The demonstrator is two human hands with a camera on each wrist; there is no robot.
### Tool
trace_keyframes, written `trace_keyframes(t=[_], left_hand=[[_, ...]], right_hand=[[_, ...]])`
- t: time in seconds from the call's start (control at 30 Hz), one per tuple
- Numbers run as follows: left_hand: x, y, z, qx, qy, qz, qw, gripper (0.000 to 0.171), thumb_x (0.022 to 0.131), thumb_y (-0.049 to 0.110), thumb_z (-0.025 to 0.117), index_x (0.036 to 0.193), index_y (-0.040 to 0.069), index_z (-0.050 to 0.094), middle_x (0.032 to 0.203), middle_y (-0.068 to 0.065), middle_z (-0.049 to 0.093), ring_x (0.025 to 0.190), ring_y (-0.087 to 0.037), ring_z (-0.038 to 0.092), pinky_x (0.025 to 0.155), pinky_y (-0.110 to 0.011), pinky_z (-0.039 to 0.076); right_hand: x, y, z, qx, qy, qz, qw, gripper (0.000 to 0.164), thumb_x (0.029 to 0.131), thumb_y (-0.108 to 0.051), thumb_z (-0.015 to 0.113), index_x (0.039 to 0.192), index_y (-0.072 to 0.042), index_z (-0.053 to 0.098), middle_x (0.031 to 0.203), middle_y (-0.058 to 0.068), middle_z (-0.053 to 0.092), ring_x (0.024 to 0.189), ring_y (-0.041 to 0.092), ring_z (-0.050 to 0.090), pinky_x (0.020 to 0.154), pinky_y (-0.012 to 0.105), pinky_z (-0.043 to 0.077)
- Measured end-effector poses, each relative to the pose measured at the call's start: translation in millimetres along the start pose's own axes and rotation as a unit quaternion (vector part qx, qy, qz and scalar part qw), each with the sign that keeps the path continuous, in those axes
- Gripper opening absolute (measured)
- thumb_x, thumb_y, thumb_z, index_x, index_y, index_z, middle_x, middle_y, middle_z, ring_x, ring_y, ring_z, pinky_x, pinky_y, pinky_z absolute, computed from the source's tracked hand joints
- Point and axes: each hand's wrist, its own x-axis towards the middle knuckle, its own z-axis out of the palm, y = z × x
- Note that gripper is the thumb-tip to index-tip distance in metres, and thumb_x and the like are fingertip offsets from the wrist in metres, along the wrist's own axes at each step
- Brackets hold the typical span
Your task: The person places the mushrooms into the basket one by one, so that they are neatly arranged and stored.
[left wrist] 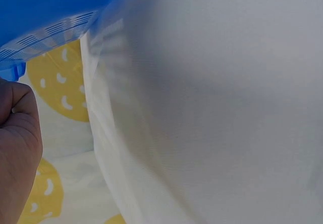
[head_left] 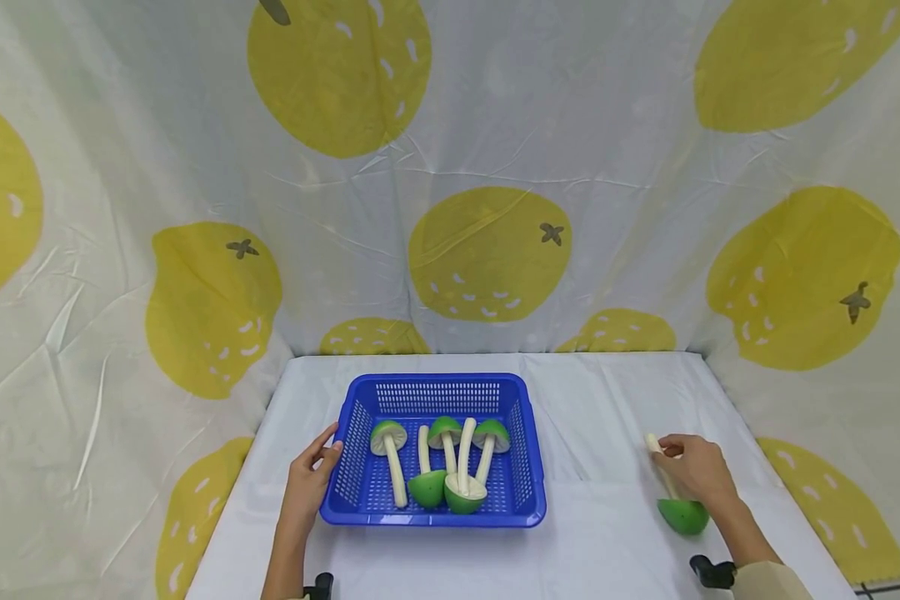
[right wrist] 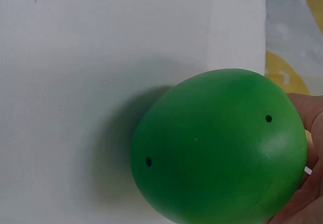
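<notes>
A: Right hand has its fingers curled round the stem of a toy mushroom on the white table, right of the basket. Green cap points toward the person, pale stem tip away. In the right wrist view the cap fills the frame, fingers at its edge, and it looks to rest on the cloth.

B: Left hand?

A: Left hand rests against the left rim of the blue basket, fingers fairly straight, holding nothing that I can see. The left wrist view shows only the heel of the hand and the basket's underside edge.

B: Step?

A: My read: pick-up stage on the sixth mushroom. Five mushrooms already lie in the basket, stems and caps crossed, middle and right crowded.

B: Next move needs?

A: Lift clear of the table, carry left over the near-right rim, clear the wall. The free floor is along the basket's left side and far end.

B: Room?

A: Bare table between hand and basket. The right table edge is near the hand. Past the basket, the lemon-print backdrop closes off the far edge, so no room lies beyond.
</notes>
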Motion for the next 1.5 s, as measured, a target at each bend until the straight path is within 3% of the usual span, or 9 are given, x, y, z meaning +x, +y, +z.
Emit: trace_keyframes(t=[0.2,0.4,0.5,0.63,0.73,1.17,1.5], left_hand=[[1.0,-0.6,0.3,0.002,0.005,0.004,1.0000,0.056,0.099,0.056,0.062,0.149,0.030,0.056,0.102,-0.008,0.061,0.110,-0.023,0.052,0.097,-0.038,0.041],[0.5,-1.6,0.7,-0.011,0.004,0.014,0.9998,0.058,0.098,0.056,0.063,0.148,0.029,0.057,0.100,-0.009,0.059,0.114,-0.023,0.049,0.108,-0.050,0.038],[0.3,-2.1,0.8,-0.011,0.009,0.021,0.9997,0.056,0.099,0.053,0.063,0.148,0.027,0.058,0.098,-0.008,0.060,0.111,-0.022,0.050,0.106,-0.047,0.040],[1.0,-2.4,0.8,-0.007,0.014,0.022,0.9996,0.053,0.100,0.049,0.064,0.148,0.025,0.058,0.096,-0.006,0.062,0.104,-0.020,0.053,0.094,-0.033,0.043],[0.5,-0.9,0.3,-0.007,0.010,0.017,0.9998,0.053,0.101,0.047,0.063,0.148,0.025,0.057,0.097,-0.006,0.062,0.104,-0.019,0.053,0.091,-0.030,0.043],[-1.8,1.0,0.8,0.002,0.009,0.013,0.9999,0.054,0.101,0.051,0.061,0.149,0.027,0.057,0.099,-0.007,0.061,0.109,-0.021,0.052,0.099,-0.039,0.041],[1.8,-1.9,0.3,-0.002,0.006,0.011,0.9999,0.054,0.099,0.054,0.063,0.148,0.030,0.057,0.101,-0.007,0.062,0.109,-0.022,0.053,0.096,-0.035,0.043]], right_hand=[[1,-8,2,0.033,0.006,0.001,0.999,0.049,0.094,-0.034,0.073,0.121,0.007,0.069,0.108,0.027,0.072,0.096,0.040,0.066,0.070,0.037,0.048],[0,-18,4,0.085,0.002,0.008,0.996,0.054,0.097,-0.035,0.071,0.128,0.008,0.065,0.113,0.027,0.071,0.093,0.033,0.069,0.063,0.030,0.055],[1,-26,2,0.117,0.002,0.001,0.993,0.054,0.098,-0.034,0.070,0.130,0.009,0.063,0.115,0.030,0.069,0.090,0.030,0.071,0.060,0.028,0.059],[2,-36,0,0.147,0.001,-0.004,0.989,0.055,0.100,-0.034,0.068,0.132,0.009,0.061,0.117,0.031,0.068,0.086,0.028,0.073,0.059,0.029,0.060],[4,-43,-1,0.159,-0.003,0.003,0.987,0.057,0.100,-0.037,0.067,0.135,0.008,0.060,0.119,0.031,0.067,0.082,0.024,0.073,0.059,0.029,0.060],[5,-80,-9,0.232,-0.009,0.014,0.973,0.064,0.102,-0.046,0.062,0.143,0.002,0.055,0.123,0.030,0.065,0.079,0.017,0.071,0.061,0.033,0.061],[9,-115,-7,0.287,-0.001,-0.001,0.958,0.058,0.102,-0.042,0.065,0.142,0.000,0.058,0.121,0.027,0.067,0.078,0.011,0.070,0.064,0.032,0.062]])
